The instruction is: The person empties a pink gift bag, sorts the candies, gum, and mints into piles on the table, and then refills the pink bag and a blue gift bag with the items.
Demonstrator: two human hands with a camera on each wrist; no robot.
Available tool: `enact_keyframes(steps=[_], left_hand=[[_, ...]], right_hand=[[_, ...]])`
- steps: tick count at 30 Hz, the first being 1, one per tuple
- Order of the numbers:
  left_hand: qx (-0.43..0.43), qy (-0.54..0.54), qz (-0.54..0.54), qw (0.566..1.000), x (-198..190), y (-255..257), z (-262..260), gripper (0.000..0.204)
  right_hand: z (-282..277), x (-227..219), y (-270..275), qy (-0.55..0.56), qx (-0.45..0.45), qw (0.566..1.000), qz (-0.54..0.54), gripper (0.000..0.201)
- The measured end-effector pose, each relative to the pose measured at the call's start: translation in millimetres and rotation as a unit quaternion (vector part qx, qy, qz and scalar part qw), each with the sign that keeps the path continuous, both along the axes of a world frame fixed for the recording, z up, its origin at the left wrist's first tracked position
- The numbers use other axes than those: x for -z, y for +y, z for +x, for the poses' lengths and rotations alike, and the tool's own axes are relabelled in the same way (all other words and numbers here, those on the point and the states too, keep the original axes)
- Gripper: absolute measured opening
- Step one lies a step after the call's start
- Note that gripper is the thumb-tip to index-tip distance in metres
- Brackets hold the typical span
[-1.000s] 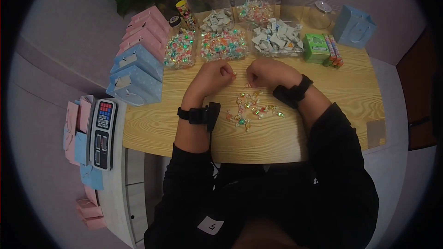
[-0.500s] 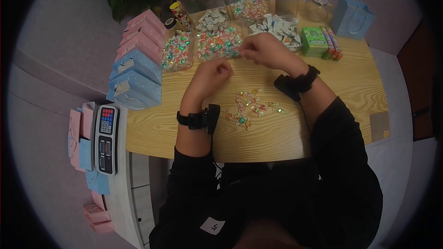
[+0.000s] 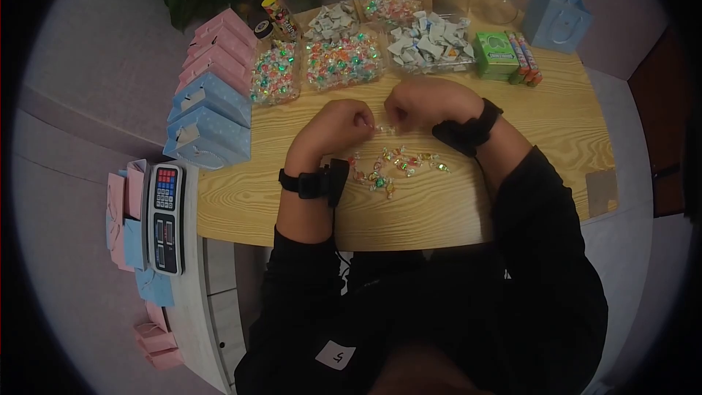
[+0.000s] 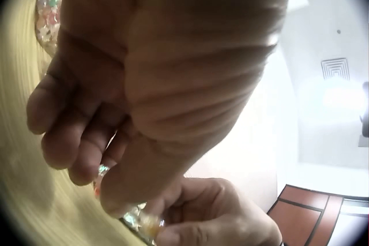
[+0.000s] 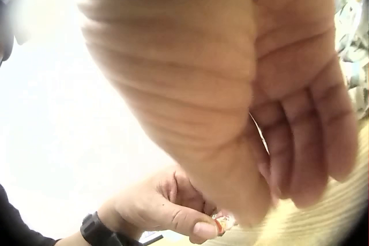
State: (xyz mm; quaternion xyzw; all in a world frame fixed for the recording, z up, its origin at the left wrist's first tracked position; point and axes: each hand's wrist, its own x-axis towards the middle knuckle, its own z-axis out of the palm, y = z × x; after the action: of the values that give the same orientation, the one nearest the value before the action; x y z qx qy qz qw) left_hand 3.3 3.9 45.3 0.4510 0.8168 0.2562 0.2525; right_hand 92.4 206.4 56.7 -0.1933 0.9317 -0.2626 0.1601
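In the head view my left hand (image 3: 340, 128) and right hand (image 3: 435, 106) face each other over the table, fingertips close together. A clear-wrapped candy (image 3: 386, 130) shows between them. Seen from the right wrist, the left thumb and fingers pinch a wrapped candy with a red-orange part (image 5: 220, 224). From the left wrist, the right thumb and forefinger pinch a blurred yellowish wrapped candy (image 4: 153, 224). Nearer my body, several loose wrapped candies (image 3: 402, 164) lie scattered on the wood-grain table (image 3: 424, 216).
Behind the hands stand clear tubs of colourful candies (image 3: 344, 62) and of pale wrapped pieces (image 3: 431, 44). A green box (image 3: 497, 55) and candy rolls (image 3: 525, 58) are to their right. Blue (image 3: 208, 139) and pink gift bags (image 3: 216, 62) line the left; a scale (image 3: 167, 216) sits beyond.
My right hand reached up to the front of the candy tub half a second ago, then came back down beside the left hand. The left hand has hardly moved.
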Motion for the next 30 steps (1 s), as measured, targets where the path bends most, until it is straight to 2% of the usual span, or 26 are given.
enact_keyframes(steps=[1, 2, 3, 4, 5, 6, 8, 9, 11, 12, 13, 14, 16, 17, 19, 20, 21, 22, 23, 24, 26, 30], left_hand=[[0.0, 0.0, 0.0, 1.0, 1.1, -4.8, -5.5, 0.013], [-0.044, -0.019, 0.058, 0.997, 2.0, -10.6, -10.9, 0.013], [-0.088, -0.038, 0.116, 0.989, 0.6, -14.7, -13.8, 0.013], [-0.105, 0.012, 0.13, 0.986, -1.0, -17.4, -15.5, 0.013], [-0.106, 0.013, 0.131, 0.986, -1.5, -19.7, -18.1, 0.013], [-0.128, 0.0, 0.138, 0.982, -1.7, -22.0, -20.5, 0.013], [-0.151, -0.013, 0.145, 0.978, 0.5, -23.3, -24.1, 0.013], [-0.178, -0.009, 0.161, 0.971, 0.6, -22.3, -25.5, 0.013], [-0.207, -0.006, 0.174, 0.963, 2.1, -18.4, -27.9, 0.014], [-0.246, -0.049, 0.261, 0.932, 0.8, -12.4, -26.7, 0.016], [-0.281, -0.09, 0.345, 0.891, -0.6, -8.0, -24.2, 0.018], [-0.283, -0.09, 0.344, 0.891, -2.2, -6.0, -20.8, 0.018], [-0.319, -0.085, 0.412, 0.849, -8.5, -3.2, -14.1, 0.021], [-0.318, -0.085, 0.413, 0.849, -9.1, -7.1, -14.8, 0.021], [-0.243, 0.017, 0.255, 0.936, -12.7, -18.7, -15.2, 0.021], [-0.243, 0.016, 0.256, 0.936, -12.7, -23.4, -12.2, 0.021], [-0.183, -0.015, 0.12, 0.976, -19.1, -27.6, -4.9, 0.021], [-0.119, -0.046, -0.02, 0.992, -25.2, -29.5, 0.4, 0.022], [-0.089, -0.06, -0.074, 0.991, -29.0, -28.0, 3.8, 0.028], [-0.09, -0.061, -0.074, 0.991, -27.5, -25.8, 5.1, 0.028], [-0.042, 0.003, -0.121, 0.992, -24.0, -22.0, 7.3, 0.033], [0.002, 0.058, -0.101, 0.993, -6.1, -16.8, 7.3, 0.033]], right_hand=[[-1.0, -5.5, 1.9, 0.073, 0.065, 0.994, -0.038, 0.025], [-2.6, -8.2, 3.1, 0.145, 0.13, 0.978, -0.077, 0.025], [-5.8, -9.0, 2.0, 0.144, 0.13, 0.978, -0.076, 0.025], [-10.3, -10.0, -0.6, 0.191, 0.199, 0.947, -0.165, 0.025], [-13.1, -10.6, -1.8, 0.235, 0.266, 0.9, -0.252, 0.026], [-13.1, -9.6, -1.4, 0.235, 0.265, 0.9, -0.252, 0.026], [-11.1, -6.6, -0.6, 0.219, 0.246, 0.935, -0.129, 0.03], [-8.5, -6.6, -1.0, 0.218, 0.245, 0.936, -0.129, 0.03], [0.1, -6.5, -5.0, 0.109, 0.115, 0.987, -0.014, 0.03], [2.8, -5.6, -8.8, 0.107, 0.114, 0.988, -0.015, 0.03], [5.0, -5.2, -13.1, 0.074, 0.064, 0.995, -0.016, 0.03], [7.0, -4.9, -17.5, 0.041, 0.013, 0.999, -0.015, 0.03], [9.5, 1.2, -27.3, 0.037, 0.003, 0.999, -0.018, 0.03], [10.2, 3.0, -31.8, 0.032, -0.005, 0.999, -0.02, 0.03], [10.3, 0.7, -41.3, 0.02, -0.012, 1.0, -0.004, 0.03], [10.0, 0.1, -43.2, 0.009, -0.019, 1.0, 0.012, 0.03], [9.6, 0.8, -42.6, 0.008, -0.018, 1.0, 0.013, 0.03], [8.9, 2.2, -42.2, -0.001, -0.013, 1.0, 0.006, 0.029], [8.1, 4.1, -42.1, -0.01, -0.008, 1.0, -0.001, 0.028], [8.0, 6.9, -41.3, -0.011, -0.009, 1.0, -0.001, 0.028], [8.9, 13.0, -39.0, 0.051, 0.007, 0.999, -0.019, 0.018], [12.4, 16.9, -39.4, 0.067, -0.011, 0.995, -0.07, 0.02]])
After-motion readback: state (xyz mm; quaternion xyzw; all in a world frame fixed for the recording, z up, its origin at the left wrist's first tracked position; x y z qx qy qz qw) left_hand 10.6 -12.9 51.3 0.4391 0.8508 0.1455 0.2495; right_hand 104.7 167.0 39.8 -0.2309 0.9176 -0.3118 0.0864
